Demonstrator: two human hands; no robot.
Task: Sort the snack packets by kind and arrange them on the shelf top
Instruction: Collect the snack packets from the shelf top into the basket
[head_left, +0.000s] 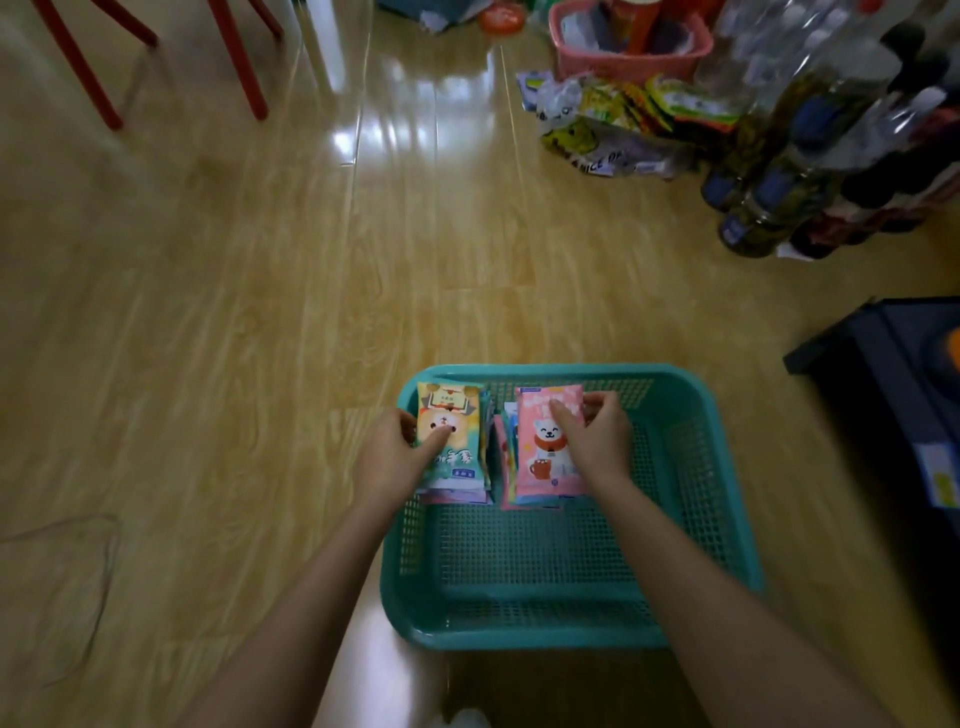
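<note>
Down on the wooden floor (260, 312), at the far end of a teal mesh basket (571, 636), two stacks of snack packets are lying side by side, their long axes running away from the person. The left grip (395, 457) is pinching the teal-and-yellow bear stack (460, 460) from its left edge, with the thumb pressing on the top packet's face. The right grip (597, 436) is curling round the pink bear stack (545, 467) from its right edge, with the thumb lying across the top. A narrow gap is showing between the stacks, with a few packet edges standing in it. Each stack is sitting right at its own grip, so neither arm is having to cross. A dark blue unit (883, 374) is standing well off to the right, nearer the right arm; whether it is the shelf I cannot tell. If it is, the pink stack is likely going first, up over the basket wall and rightward, held level so loose packets are not sliding out.
</note>
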